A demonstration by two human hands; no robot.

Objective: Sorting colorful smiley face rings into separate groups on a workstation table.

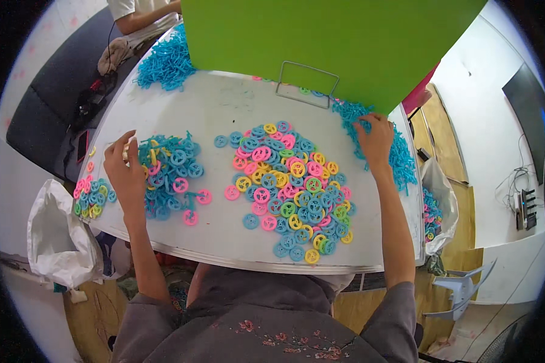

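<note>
Across the white tabletop (224,115) the plastic parts lie sorted by kind, which seems to be why the piles sit apart. At the middle is a broad heap of flat spoked wheels (290,187) in blue, pink, yellow and green, spread thin so single pieces can be picked. To its left lies a smaller cluster of joined pieces (169,172), mostly blue with a few pink and yellow wheels fixed on, set just beside the left hand (124,172). That hand is raised on its edge with fingers curled in near the thumb, pinching something small and pale at the fingertips; what it is cannot be told. The right hand (375,136) reaches well forward, fingers spread and bent down onto a pile of thin blue sticks (399,154) along the far right edge, touching them but, as far as can be seen, with nothing closed in its grip. A second heap of blue sticks (166,63) lies at the far left corner, near another person's arm (145,15). A small mixed pile of wheels (91,196) sits at the left rim above a white sack (57,236). A green board (327,42) with a wire stand (306,85) rises at the back
</note>
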